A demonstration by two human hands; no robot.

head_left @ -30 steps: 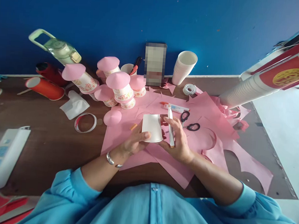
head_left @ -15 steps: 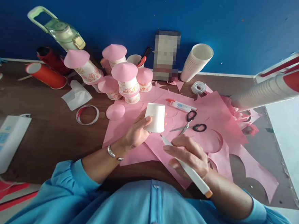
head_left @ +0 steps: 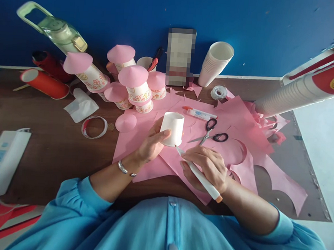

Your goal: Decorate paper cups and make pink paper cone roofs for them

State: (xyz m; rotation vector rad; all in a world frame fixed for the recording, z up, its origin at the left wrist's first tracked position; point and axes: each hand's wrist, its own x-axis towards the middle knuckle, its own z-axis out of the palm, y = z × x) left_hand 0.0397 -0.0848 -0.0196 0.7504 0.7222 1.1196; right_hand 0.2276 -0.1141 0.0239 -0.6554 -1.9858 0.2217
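A plain white paper cup is held upside down in my left hand, the thumb across its near side. My right hand grips a white marker with an orange end, its uncapped tip at the cup's lower rim; whether it touches I cannot tell. Pink paper sheets lie beneath both hands. Black-handled scissors and a capped marker rest on them just beyond my right hand. Several decorated cup towers with pink cone roofs stand behind, left of my left hand.
At the back are a stack of white cups, a clear tape roll and a blurred-out upright device. A tape ring, red cup, green bottle and power strip occupy the left. A long cup stack lies right.
My right hand has brought the marker tip up and left to the cup's lower rim, and its fingers have closed further around the marker. The whole view has shifted slightly.
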